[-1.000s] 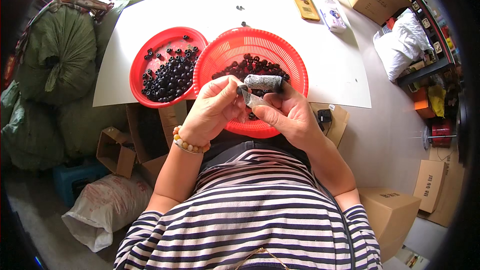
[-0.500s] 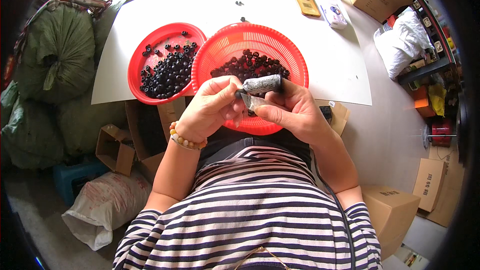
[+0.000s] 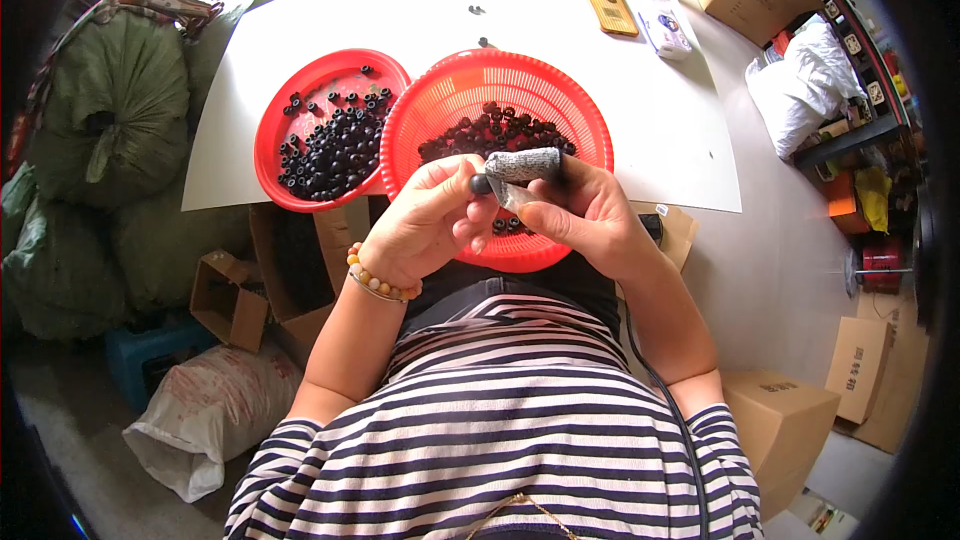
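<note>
Head view, the only one here: the left hand [image 3: 425,225] pinches a small round black bead-like piece [image 3: 481,183] between thumb and fingertips, right at the blade tip of a small tool with a grey wrapped handle [image 3: 523,164]. The right hand [image 3: 590,215] is closed around that handle. Both sit just above the red mesh plastic basket [image 3: 560,90] of dark pieces; the red plastic bowl [image 3: 290,110] of black ones is to its left on the white tabletop [image 3: 640,130]. My take: keep the piece pinched tight, work low over the basket so drops land inside, and angle the blade away from the thumb.
</note>
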A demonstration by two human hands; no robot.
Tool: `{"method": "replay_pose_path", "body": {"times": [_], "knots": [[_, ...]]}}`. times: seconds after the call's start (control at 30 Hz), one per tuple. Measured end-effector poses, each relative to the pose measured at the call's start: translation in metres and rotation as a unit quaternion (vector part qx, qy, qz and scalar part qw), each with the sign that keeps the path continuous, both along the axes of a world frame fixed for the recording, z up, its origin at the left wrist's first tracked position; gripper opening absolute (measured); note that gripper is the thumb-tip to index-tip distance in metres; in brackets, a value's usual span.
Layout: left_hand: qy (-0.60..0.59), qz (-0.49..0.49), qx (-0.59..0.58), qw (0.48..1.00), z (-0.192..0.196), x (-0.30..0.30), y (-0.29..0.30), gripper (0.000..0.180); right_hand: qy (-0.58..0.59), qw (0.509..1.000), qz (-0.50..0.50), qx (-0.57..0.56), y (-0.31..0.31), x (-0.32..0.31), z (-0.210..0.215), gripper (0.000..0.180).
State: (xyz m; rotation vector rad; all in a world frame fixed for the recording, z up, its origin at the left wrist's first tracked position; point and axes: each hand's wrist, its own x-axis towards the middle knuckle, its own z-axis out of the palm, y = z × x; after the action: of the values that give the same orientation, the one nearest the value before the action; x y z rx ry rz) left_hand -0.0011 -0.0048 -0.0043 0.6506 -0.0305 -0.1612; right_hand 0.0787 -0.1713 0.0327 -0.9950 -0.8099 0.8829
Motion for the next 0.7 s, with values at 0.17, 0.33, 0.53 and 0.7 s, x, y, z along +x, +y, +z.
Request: {"method": "replay_pose_path", "body": {"times": [0.17,0.33,0.53,0.7], "knots": [[0.001,0.002,0.005,1.000,0.0006,-0.0006,0.0010,0.019,-0.009,0.999,0.028,-0.017,-0.0006,0.0011,0.0066,0.032],[0.005,0.015,0.013,1.000,-0.0001,0.0006,0.0013,0.019,-0.020,0.999,0.019,-0.024,0.0002,0.0013,0.0080,0.032],[0.006,0.002,-0.005,1.000,0.0006,0.0005,0.0011,0.020,-0.027,1.000,0.011,-0.003,0.0013,0.0016,0.0058,0.031],[0.009,0.017,0.048,0.999,0.0003,0.0014,-0.0008,0.021,0.041,0.999,-0.024,-0.008,0.0076,-0.0001,0.0085,0.032]]}}
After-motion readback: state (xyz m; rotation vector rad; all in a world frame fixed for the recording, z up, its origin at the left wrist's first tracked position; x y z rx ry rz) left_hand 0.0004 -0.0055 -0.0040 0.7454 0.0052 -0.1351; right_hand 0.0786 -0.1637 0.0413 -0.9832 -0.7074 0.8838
